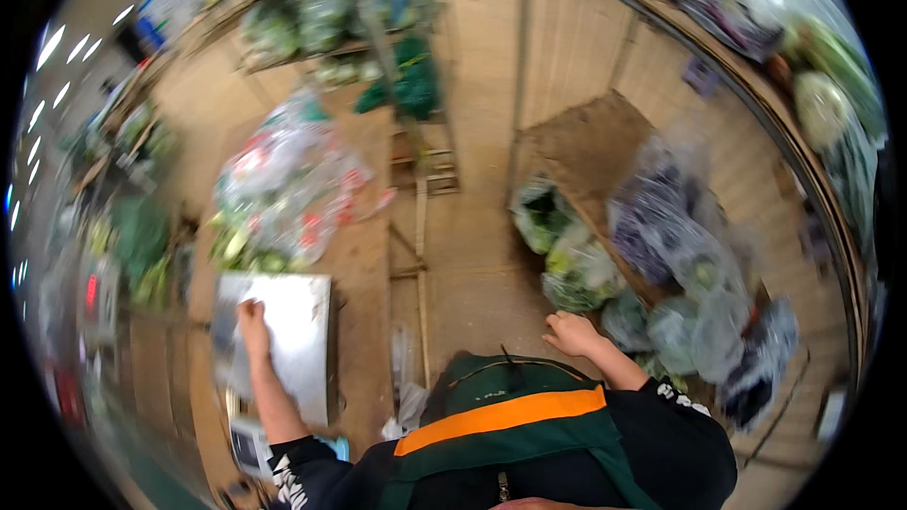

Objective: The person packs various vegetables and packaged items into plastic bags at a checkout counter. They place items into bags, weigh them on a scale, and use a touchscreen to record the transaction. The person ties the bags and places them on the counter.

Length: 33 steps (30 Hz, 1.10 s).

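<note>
My left hand (pixel 252 319) is over the shiny metal plate (pixel 298 340) of a scale on the wooden table, its fingers curled in with nothing showing between them. I cannot tell whether it touches the plate. At the right of my body my right hand (pixel 571 333) hangs with its fingers loosely bent and a little apart, holding nothing. Close beyond it is a clear bag of leafy greens (pixel 578 274). Past the scale, a heap of clear plastic bags with red print (pixel 288 179) partly covers some green vegetables (pixel 255 253).
Purple vegetables in clear bags (pixel 652 212) lie on a brown board (pixel 590 142) at the right. Bagged greens (pixel 699 321) crowd the floor nearby. A curved rack (pixel 756 85) of produce bounds the right side. Dark green mesh bags (pixel 413 80) sit beyond the wooden table (pixel 364 321).
</note>
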### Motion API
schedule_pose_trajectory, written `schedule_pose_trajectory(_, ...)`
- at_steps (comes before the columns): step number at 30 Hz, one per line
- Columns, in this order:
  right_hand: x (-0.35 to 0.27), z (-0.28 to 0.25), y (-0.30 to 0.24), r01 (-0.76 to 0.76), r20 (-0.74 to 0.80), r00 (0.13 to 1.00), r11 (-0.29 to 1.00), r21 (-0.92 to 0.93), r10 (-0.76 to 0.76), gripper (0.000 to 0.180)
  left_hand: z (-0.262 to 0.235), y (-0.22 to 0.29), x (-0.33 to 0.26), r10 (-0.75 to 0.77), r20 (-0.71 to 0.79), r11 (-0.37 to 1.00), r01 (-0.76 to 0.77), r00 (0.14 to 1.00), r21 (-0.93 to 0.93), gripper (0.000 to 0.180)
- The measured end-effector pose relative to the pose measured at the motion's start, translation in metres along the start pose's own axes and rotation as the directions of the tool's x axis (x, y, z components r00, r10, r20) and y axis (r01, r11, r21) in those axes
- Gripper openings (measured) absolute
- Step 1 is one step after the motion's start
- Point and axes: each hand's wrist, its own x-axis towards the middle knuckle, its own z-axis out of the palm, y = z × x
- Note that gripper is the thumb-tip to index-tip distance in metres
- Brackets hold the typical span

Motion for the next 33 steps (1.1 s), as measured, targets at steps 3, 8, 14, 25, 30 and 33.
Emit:
schedule_pose_trajectory(3, -0.005, -0.003, 0.015, -0.163, 0.014, 0.987, 0.985, 0.056, 0.163, 0.031, 0.007, -0.054, 0.130, -0.046, -0.163, 0.975, 0.079, 0.986, 0.207, 0.059)
schedule_pose_trajectory(8, 0.002, -0.015, 0.027, -0.385, 0.078, 0.922, 0.918, 0.092, 0.379, 0.030, 0.065, -0.061, 0.263, -0.307, -0.206, 0.884, 0.358, 0.929, 0.299, 0.092)
schedule_pose_trajectory(14, 0.098, -0.043, 0.025, -0.381, 0.046, 0.924, 0.920, 0.088, 0.378, 0.031, 0.096, -0.111, 0.392, -0.533, 0.086, 0.709, 0.500, 0.842, -0.498, 0.088)
schedule_pose_trajectory(25, 0.232, -0.092, 0.024, -0.421, 0.151, 0.905, 0.890, 0.178, 0.398, 0.031, 0.289, 0.102, 0.496, 0.287, -0.226, 0.749, -0.071, 0.931, 0.659, 0.106)
schedule_pose_trajectory(30, 0.222, -0.071, 0.070, -0.439, 0.257, 0.874, 0.897, 0.051, 0.413, 0.034, 0.337, 0.059, 0.510, 0.241, 0.283, 0.565, -0.371, 0.928, 0.737, 0.044)
schedule_pose_trajectory(33, 0.212, -0.067, 0.078, -0.539, 0.193, 0.842, 0.797, 0.274, 0.503, 0.037, 0.316, 0.027, 0.533, 0.347, -0.037, 0.670, -0.220, 0.937, 0.709, 0.027)
